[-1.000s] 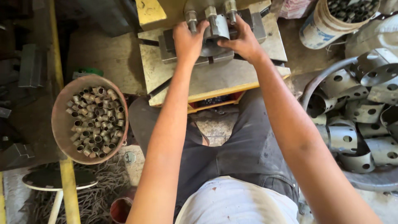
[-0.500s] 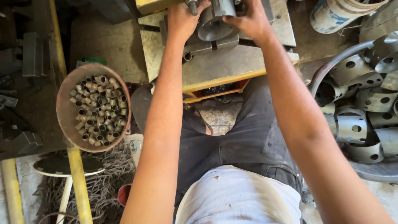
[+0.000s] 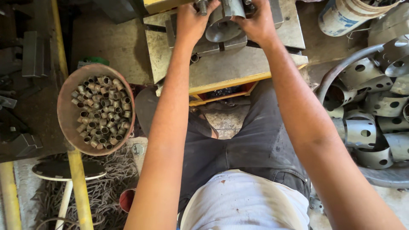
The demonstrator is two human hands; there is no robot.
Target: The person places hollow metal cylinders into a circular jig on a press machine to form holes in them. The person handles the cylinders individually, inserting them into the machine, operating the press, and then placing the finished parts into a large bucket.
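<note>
We look down on a grey steel press bed [image 3: 238, 64] with a yellow front edge. A dark die block [image 3: 221, 42] sits bolted on it, with a curved metal piece [image 3: 223, 30] on top. A small metal ring [image 3: 194, 58] lies loose just beside the block.

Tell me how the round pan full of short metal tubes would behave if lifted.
The round pan looks heavy for its size, since many short metal tubes fill it. Being cylinders lying loose, they would probably roll and shift if it tilts. The pan itself appears rigid.
</note>
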